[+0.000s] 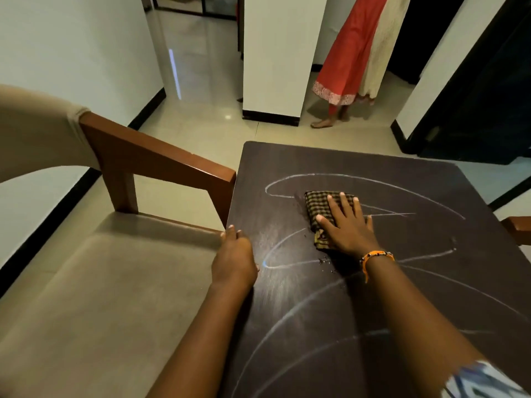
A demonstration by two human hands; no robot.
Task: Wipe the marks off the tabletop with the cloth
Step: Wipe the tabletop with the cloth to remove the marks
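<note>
A dark brown tabletop (416, 282) carries long curved white chalk marks (359, 177) across most of its surface. A folded checked brown cloth (316, 205) lies near the table's middle. My right hand (346, 226) presses flat on the cloth with straight, spread fingers, an orange thread band on the wrist. My left hand (234, 258) grips the table's left edge, fingers curled over the rim. Small crumbs or droplets lie just below the cloth.
A wooden-armed sofa (100, 282) with beige cushions stands tight against the table's left side. Another wooden arm (517, 228) shows at the right edge. A person in a red and cream dress (350, 53) stands on the tiled floor beyond the table, by a white pillar.
</note>
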